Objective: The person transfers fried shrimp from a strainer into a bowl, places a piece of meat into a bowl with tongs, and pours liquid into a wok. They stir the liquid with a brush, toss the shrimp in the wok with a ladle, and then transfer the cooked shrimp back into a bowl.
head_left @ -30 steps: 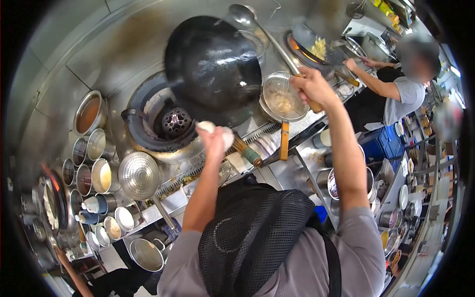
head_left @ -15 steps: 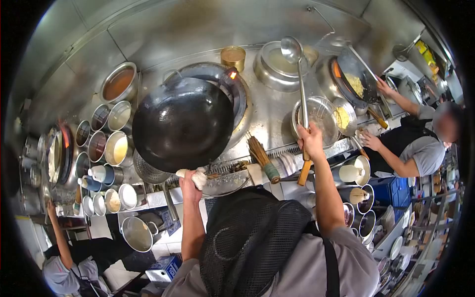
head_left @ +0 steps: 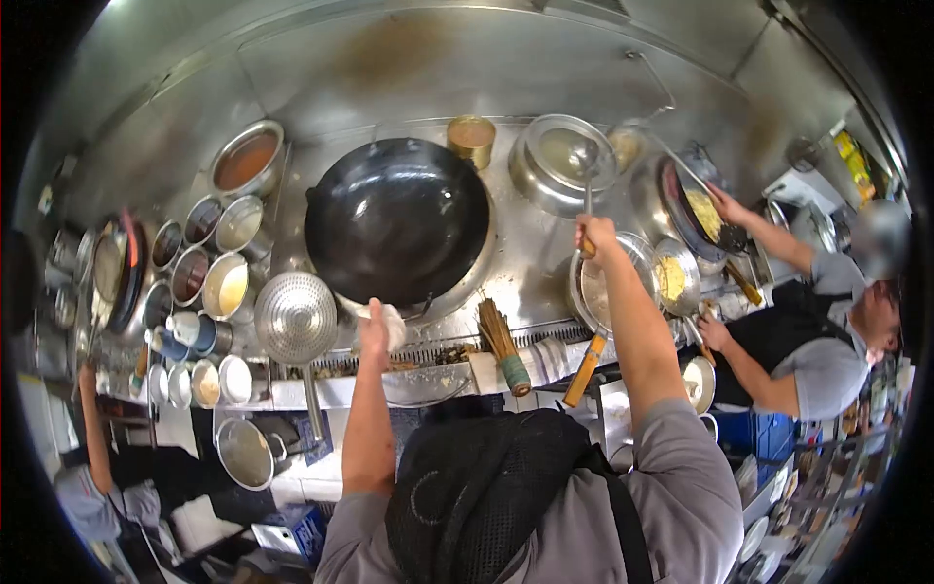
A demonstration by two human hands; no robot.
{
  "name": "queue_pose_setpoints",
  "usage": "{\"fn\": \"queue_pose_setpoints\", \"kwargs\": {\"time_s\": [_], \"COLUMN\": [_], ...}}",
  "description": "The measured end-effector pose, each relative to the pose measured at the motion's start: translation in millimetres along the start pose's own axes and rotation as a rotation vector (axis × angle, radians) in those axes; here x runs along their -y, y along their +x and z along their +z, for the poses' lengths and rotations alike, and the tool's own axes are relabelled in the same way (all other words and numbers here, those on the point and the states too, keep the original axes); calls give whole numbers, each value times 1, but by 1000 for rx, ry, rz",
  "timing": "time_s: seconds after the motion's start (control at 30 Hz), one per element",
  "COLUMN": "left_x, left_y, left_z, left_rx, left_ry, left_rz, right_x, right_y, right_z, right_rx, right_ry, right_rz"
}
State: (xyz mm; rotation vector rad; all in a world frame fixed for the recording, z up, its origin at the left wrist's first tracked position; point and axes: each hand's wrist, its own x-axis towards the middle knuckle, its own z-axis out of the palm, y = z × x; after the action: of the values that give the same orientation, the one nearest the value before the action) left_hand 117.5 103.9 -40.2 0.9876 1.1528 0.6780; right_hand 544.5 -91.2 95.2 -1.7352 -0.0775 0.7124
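A black wok (head_left: 399,222) rests on the burner in front of me, its inside dark and bare. My left hand (head_left: 374,336) is closed on a white cloth (head_left: 394,329) right at the wok's near rim. Off to the right, my right hand (head_left: 595,237) grips the handle of a ladle (head_left: 588,195). The ladle's bowl overlaps the lidded-looking steel pot (head_left: 559,190) at the back. Below that hand sits a wire strainer (head_left: 623,277) over a round vessel, with a wooden handle (head_left: 585,370) pointing toward me.
A perforated skimmer (head_left: 296,316) and a bamboo brush (head_left: 504,350) lie along the front edge. Sauce containers (head_left: 229,287) crowd the left. A co-worker (head_left: 808,331) cooks yellow food (head_left: 702,212) at the right; another person's arm (head_left: 92,428) reaches in at far left.
The wok has gone from tilted and drawn toward me to sitting level on the burner. My right hand has moved away from me with the ladle, its bowl now over the steel pot.
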Motion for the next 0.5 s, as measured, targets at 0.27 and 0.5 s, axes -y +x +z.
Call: {"fn": "queue_pose_setpoints", "kwargs": {"time_s": [0.27, 0.5], "left_x": [39, 73], "left_y": [-88, -54], "left_z": [-157, -160], "left_rx": [-102, -147], "left_ry": [-22, 801], "left_rz": [198, 329], "right_x": [16, 42], "right_y": [-41, -161], "right_z": [-28, -12], "right_rx": [449, 843], "right_ry": [1048, 1117], "right_rz": [311, 446]}}
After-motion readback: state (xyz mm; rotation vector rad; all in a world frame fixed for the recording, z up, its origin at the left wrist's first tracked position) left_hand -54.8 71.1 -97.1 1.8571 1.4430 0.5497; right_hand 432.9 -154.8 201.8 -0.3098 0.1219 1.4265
